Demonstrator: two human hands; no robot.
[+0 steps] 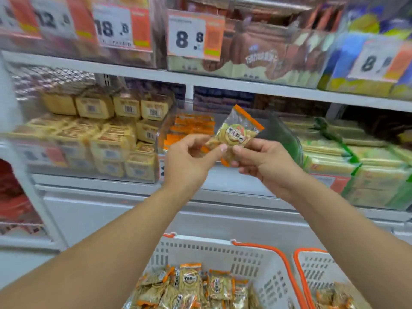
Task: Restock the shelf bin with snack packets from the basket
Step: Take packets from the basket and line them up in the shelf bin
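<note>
Orange-edged and clear, one snack packet [236,132] is held up in front of the shelf bin [189,128], pinched at its lower end by both hands: the left hand [191,157] by thumb and forefinger, the right hand [263,161] with fingers curled round its lower corner. The grip looks like a turn to straighten the packet, so that it can go in like the orange-edged ones already lying in the clear bin on the middle shelf [142,74]. Below, at the bottom edge of the view, the white basket [263,270] holds more of the same packets; a second basket [316,268] beside it is cut off by the frame. Motion blur smears the price tags [189,34] and neighbouring goods, and the bin's front wall is hard to trace, so how full it is cannot be judged.
</note>
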